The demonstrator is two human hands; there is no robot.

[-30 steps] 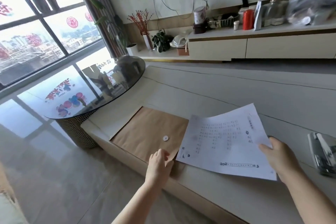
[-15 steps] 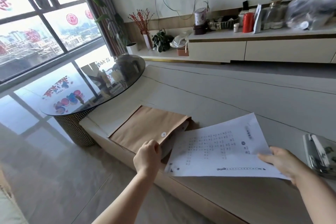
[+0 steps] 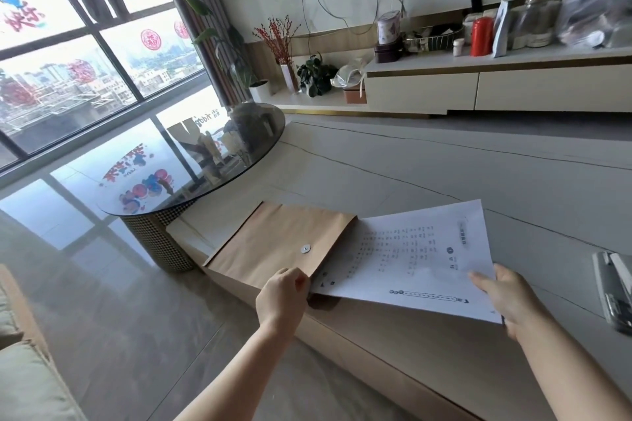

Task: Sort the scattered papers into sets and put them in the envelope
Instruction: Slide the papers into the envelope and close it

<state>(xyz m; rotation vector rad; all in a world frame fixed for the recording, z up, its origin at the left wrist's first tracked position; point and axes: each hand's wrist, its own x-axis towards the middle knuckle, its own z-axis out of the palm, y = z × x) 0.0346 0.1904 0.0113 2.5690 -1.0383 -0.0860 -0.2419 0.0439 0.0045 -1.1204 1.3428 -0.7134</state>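
here both hands [image 3: 282, 297] hold papers [image 3: 410, 256] entering envelope [image 3: 280, 243].

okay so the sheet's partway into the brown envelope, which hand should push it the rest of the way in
Probably the right hand. It grips the paper at its outer end, opposite the envelope, so it can slide the sheet in. The left hand pinches the envelope's open edge and is best kept there.

My left hand [image 3: 282, 297] pinches the brown envelope [image 3: 280, 243] at its open near corner. My right hand [image 3: 506, 297] holds the printed papers [image 3: 413, 256], their left edge tucked inside the mouth, on the pale table [image 3: 444, 167].
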